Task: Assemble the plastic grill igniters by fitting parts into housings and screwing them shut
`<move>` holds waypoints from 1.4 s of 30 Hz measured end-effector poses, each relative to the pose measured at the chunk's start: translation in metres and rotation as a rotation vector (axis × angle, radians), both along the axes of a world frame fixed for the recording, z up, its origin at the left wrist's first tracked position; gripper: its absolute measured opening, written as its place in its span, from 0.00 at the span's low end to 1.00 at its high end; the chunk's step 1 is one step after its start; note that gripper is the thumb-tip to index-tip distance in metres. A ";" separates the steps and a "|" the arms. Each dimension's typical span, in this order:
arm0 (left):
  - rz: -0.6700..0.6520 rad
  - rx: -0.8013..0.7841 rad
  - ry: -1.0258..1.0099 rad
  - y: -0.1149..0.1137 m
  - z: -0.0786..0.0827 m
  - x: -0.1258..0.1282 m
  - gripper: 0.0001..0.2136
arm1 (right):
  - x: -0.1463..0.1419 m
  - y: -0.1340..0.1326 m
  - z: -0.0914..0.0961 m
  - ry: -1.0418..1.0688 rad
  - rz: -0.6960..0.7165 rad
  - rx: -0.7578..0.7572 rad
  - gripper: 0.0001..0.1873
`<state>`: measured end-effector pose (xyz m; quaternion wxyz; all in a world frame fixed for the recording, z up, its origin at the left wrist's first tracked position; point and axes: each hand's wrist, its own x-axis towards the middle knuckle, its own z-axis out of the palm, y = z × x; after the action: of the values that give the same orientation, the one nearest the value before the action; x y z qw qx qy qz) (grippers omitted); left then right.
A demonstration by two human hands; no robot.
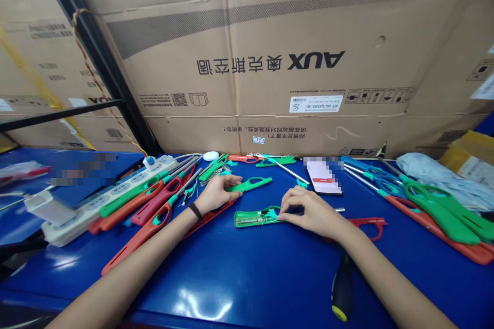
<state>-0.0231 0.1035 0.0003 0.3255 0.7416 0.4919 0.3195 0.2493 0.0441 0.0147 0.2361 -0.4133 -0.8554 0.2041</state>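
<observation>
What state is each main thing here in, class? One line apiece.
Left hand: gripping green casing piece
Right hand: pinching turquoise trigger
Lower green casing: open, inner parts showing
Phone: screen lit
Power strip: plugs inserted
Screwdriver: lying, partly hidden
Lighters at right: piled, overlapping
Carton: print upside down

Upside down, the large carton [270, 25] reads "AUX 奥克斯空调". Its white label [316, 104] shows "KFR" and "25". The left carton [34, 72] bears "AUX".

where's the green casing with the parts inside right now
In the head view, the green casing lies below centre on the blue table, with the right hand at its right end.
</observation>
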 end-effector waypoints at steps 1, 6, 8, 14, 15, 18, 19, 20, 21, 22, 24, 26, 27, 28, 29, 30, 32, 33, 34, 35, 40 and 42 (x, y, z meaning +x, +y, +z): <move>-0.008 0.000 -0.005 -0.001 0.000 0.001 0.20 | -0.001 0.000 0.000 0.014 -0.013 -0.020 0.06; -0.040 -0.002 -0.007 -0.005 0.001 0.006 0.20 | -0.004 0.002 0.001 0.055 -0.088 -0.146 0.06; -0.044 0.002 -0.003 -0.007 0.001 0.008 0.21 | -0.004 0.003 0.001 0.054 -0.095 -0.177 0.06; 0.006 0.065 0.002 -0.010 0.003 0.010 0.21 | -0.004 0.004 -0.004 0.084 -0.100 -0.141 0.09; 0.018 0.085 -0.005 -0.010 0.005 0.010 0.21 | -0.004 0.004 -0.004 0.103 -0.106 -0.102 0.10; 0.007 0.123 -0.040 -0.014 0.014 0.011 0.21 | -0.002 0.006 0.001 0.209 -0.213 0.098 0.14; -0.025 0.120 -0.051 -0.017 0.017 0.012 0.22 | -0.001 0.006 0.004 0.249 -0.274 0.169 0.14; -0.071 0.108 -0.058 -0.019 0.020 0.013 0.22 | 0.000 0.007 0.006 0.280 -0.333 0.225 0.15; -0.123 0.091 -0.063 -0.023 0.022 0.014 0.22 | 0.002 0.007 0.008 0.299 -0.380 0.261 0.14; -0.176 0.070 -0.065 -0.026 0.023 0.016 0.22 | 0.003 0.007 0.010 0.310 -0.408 0.285 0.13; -0.268 0.035 -0.060 -0.032 0.024 0.019 0.22 | 0.005 0.007 0.012 0.311 -0.414 0.322 0.12; -0.325 0.013 -0.041 -0.037 0.023 0.022 0.22 | 0.004 0.007 0.012 0.279 -0.376 0.341 0.11; -0.341 0.006 -0.027 -0.039 0.023 0.023 0.22 | 0.004 0.006 0.011 0.259 -0.354 0.346 0.11; -0.350 0.002 -0.012 -0.040 0.023 0.024 0.22 | 0.003 0.006 0.010 0.240 -0.334 0.348 0.11; -0.351 0.002 0.002 -0.041 0.022 0.024 0.22 | 0.003 0.006 0.009 0.226 -0.318 0.346 0.10; -0.350 0.004 0.014 -0.041 0.022 0.025 0.22 | 0.002 0.006 0.009 0.215 -0.305 0.341 0.10; -0.341 0.015 0.027 -0.042 0.020 0.025 0.22 | 0.002 0.006 0.007 0.203 -0.289 0.329 0.10; -0.335 0.024 0.029 -0.041 0.019 0.025 0.22 | 0.002 0.006 0.006 0.197 -0.285 0.325 0.10; -0.329 0.033 0.028 -0.041 0.018 0.025 0.22 | 0.003 0.006 0.006 0.193 -0.283 0.322 0.10; -0.325 0.042 0.027 -0.041 0.017 0.025 0.22 | 0.003 0.006 0.006 0.189 -0.281 0.320 0.10; -0.317 0.048 0.024 -0.040 0.012 0.026 0.22 | 0.003 0.007 0.005 0.176 -0.280 0.312 0.11; -0.319 0.039 0.016 -0.040 0.011 0.026 0.22 | 0.003 0.007 0.005 0.171 -0.275 0.305 0.11</move>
<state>0.0026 0.0633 0.0116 0.3539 0.8188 0.3644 0.2674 0.2527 0.0507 0.0198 0.3932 -0.4666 -0.7890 0.0723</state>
